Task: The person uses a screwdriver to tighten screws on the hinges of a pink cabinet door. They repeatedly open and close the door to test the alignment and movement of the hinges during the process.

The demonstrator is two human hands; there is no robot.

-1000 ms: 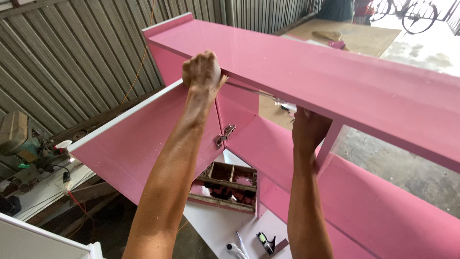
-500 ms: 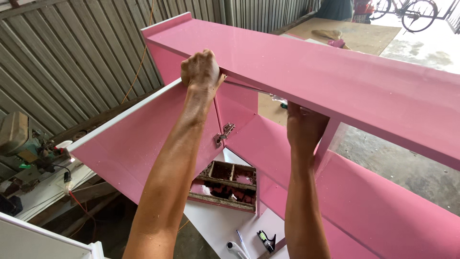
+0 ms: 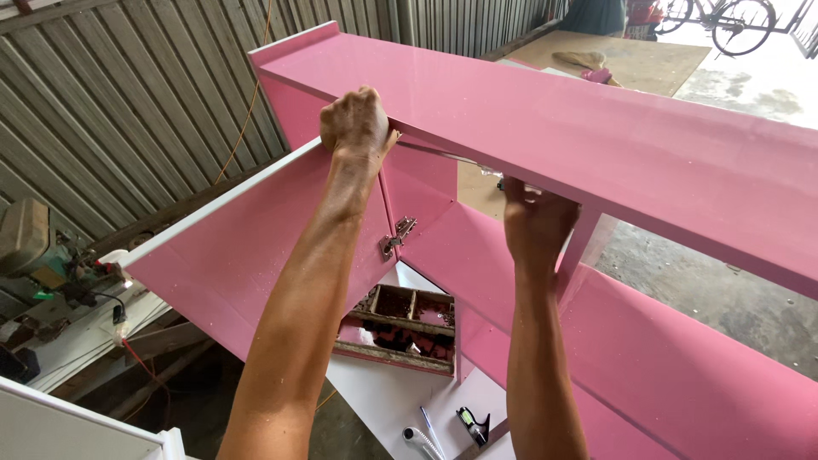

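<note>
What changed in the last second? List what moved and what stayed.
Very little. The right hand crept slightly up and leftward under the glossy pink cabinet top panel. The left hand stayed fisted at that panel's front edge. The open pink door, metal hinge and wooden compartment tray below kept their places.

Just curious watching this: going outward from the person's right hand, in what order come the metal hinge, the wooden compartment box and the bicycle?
From the right hand:
1. Metal hinge, just left, on the pink cabinet's inner wall.
2. Wooden compartment box, below, on the white board.
3. Bicycle, far off, top right.
</note>
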